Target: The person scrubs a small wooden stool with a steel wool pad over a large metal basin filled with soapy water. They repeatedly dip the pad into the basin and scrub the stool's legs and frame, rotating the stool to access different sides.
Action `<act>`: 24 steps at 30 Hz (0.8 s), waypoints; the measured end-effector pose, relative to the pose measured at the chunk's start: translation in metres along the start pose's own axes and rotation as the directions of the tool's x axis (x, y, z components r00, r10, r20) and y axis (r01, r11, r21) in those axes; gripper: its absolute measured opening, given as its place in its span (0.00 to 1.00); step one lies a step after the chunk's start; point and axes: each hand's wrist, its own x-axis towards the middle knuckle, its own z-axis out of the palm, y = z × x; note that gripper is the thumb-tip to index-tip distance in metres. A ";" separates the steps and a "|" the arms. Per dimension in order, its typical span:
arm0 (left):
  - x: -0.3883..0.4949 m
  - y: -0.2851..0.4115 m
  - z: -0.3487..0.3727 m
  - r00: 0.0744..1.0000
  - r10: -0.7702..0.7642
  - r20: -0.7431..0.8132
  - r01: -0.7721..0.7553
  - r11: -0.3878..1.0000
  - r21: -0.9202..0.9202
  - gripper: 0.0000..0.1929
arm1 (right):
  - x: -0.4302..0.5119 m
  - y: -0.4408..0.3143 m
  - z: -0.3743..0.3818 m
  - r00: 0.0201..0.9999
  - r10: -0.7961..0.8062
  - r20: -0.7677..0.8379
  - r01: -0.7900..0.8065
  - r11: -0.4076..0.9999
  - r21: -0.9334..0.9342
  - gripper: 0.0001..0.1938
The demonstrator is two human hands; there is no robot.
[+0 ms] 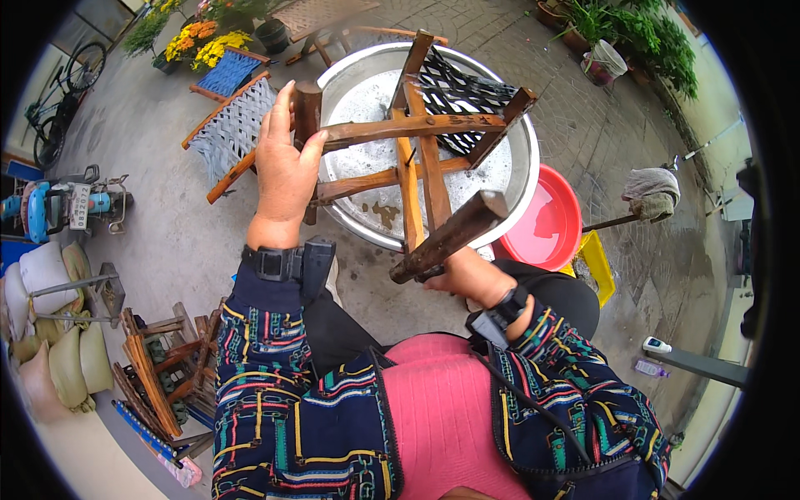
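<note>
A wooden folding stool [427, 156] with a black woven seat [459, 94] is tilted over a large metal basin [528, 162] of sudsy water. My left hand [286, 162] rests against the end bar at its left, thumb and fingers around the wood. Near the stool's lower bar, my right hand [475, 275] is at its underside; the bar partly hides the fingers, and whether they hold anything else is hidden. Dark liquid patches lie in the basin below the crossed legs.
A red plastic basin [565, 212] with water touches the metal basin's right side, beside a yellow crate [601, 269]. Woven stools [234, 128] stand at the upper left. Stacked wooden frames [150, 381] lie at the lower left. A towel hangs on a pole [609, 222] at right.
</note>
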 end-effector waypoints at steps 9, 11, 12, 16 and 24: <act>-0.009 0.004 -0.002 0.971 -0.232 0.064 0.240 0.953 -0.186 0.36 | 0.043 0.091 -0.085 0.840 0.114 -0.530 -0.336 0.877 -0.344 0.09; -0.009 0.005 -0.002 0.987 -0.157 -0.017 0.154 0.982 -0.109 0.36 | 0.064 0.121 -0.085 0.894 0.274 -0.354 -0.415 0.804 -0.426 0.10; -0.009 0.005 -0.002 0.985 -0.172 0.007 0.172 0.979 -0.109 0.35 | 0.074 0.134 -0.081 0.915 0.311 -0.256 -0.401 0.763 -0.507 0.10; -0.010 0.005 0.000 0.962 -0.210 0.175 0.229 0.968 -0.098 0.24 | 0.107 0.157 -0.041 0.833 0.509 0.215 -0.193 0.633 -0.750 0.13; -0.011 0.001 0.003 0.962 -0.213 0.168 0.244 0.951 -0.189 0.13 | 0.103 0.116 -0.073 0.943 0.265 -0.202 -0.331 0.823 -0.462 0.12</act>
